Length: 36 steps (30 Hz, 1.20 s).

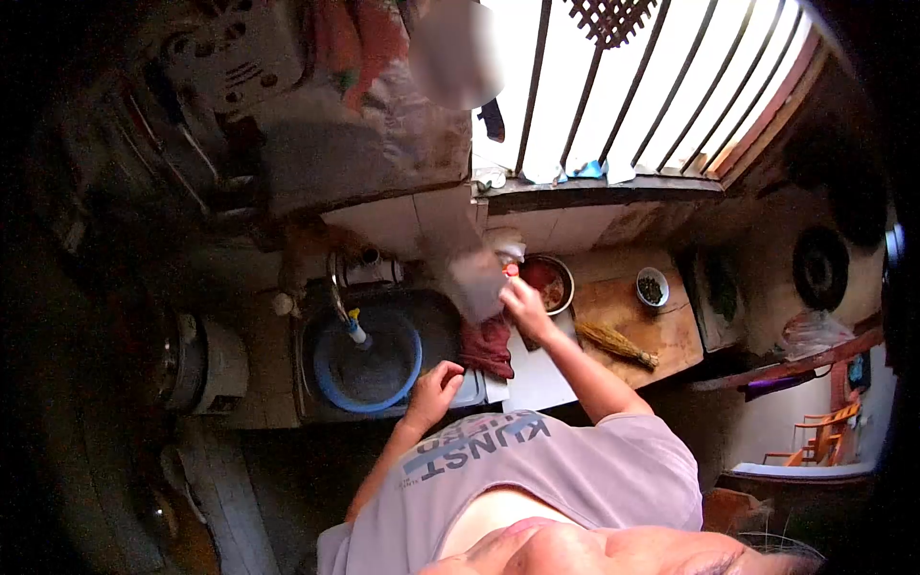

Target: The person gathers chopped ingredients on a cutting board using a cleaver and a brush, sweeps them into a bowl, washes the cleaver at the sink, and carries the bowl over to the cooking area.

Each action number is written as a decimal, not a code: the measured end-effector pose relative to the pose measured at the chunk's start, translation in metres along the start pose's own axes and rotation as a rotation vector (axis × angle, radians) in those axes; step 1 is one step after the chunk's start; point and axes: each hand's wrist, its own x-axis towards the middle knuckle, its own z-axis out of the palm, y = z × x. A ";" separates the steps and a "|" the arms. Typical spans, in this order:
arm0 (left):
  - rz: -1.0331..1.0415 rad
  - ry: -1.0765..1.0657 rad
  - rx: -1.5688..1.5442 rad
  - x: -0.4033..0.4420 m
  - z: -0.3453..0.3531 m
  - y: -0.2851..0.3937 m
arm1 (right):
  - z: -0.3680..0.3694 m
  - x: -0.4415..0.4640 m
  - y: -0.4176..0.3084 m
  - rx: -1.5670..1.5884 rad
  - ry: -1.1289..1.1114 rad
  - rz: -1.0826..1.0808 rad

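Note:
My left hand [436, 388] hovers at the front right edge of the metal sink [443, 331], its fingers loosely bent and a little apart, with nothing visible in them. A blue-rimmed basin [368, 407] sits in the sink under the tap [337, 297]. My right hand [522, 305] reaches over the counter between a dark red cloth [487, 347] and a metal pot [567, 278]. Its fingers are pressed together beside a small red-topped item [511, 271] and a blurred pale shape [476, 285]; what they grip is too small to tell.
On the right, a wooden board [680, 331] carries a straw whisk [618, 345] and a white bowl of dark bits [652, 287]. A rice-cooker-like appliance [225, 364] stands left of the sink. Behind the counter is a barred window [613, 105].

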 end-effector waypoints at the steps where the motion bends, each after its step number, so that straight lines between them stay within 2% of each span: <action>1: 0.011 -0.017 0.028 0.003 0.001 0.004 | -0.012 0.021 -0.016 0.065 0.019 -0.063; 2: 0.020 -0.035 0.056 0.005 0.001 0.007 | -0.024 0.038 -0.049 0.247 0.006 0.032; 4: 0.020 -0.049 0.041 0.009 0.006 0.013 | -0.043 0.077 -0.084 0.216 0.094 -0.123; 5: 0.015 -0.063 0.019 0.011 0.008 0.015 | -0.057 0.087 -0.120 0.321 0.037 0.056; 8: 0.015 -0.074 0.055 0.017 0.011 0.016 | -0.074 0.130 -0.157 0.206 0.123 -0.043; 12: -0.037 -0.111 0.007 0.023 0.012 0.014 | -0.090 0.170 -0.196 0.278 0.105 -0.118; 16: 0.023 -0.082 0.013 0.030 0.015 0.005 | -0.095 0.212 -0.197 0.213 0.144 -0.226; 20: -0.055 -0.102 -0.039 0.033 0.015 0.006 | -0.102 0.228 -0.192 0.125 0.119 -0.214; 30: -0.069 -0.197 -0.015 0.035 0.017 0.012 | -0.102 0.237 -0.193 0.204 0.113 -0.308; 34: -0.040 -0.151 -0.057 0.029 0.020 0.013 | -0.101 0.234 -0.204 0.342 0.069 -0.233; 36: -0.039 -0.154 -0.065 0.025 0.018 0.012 | -0.105 0.234 -0.203 0.292 0.055 -0.222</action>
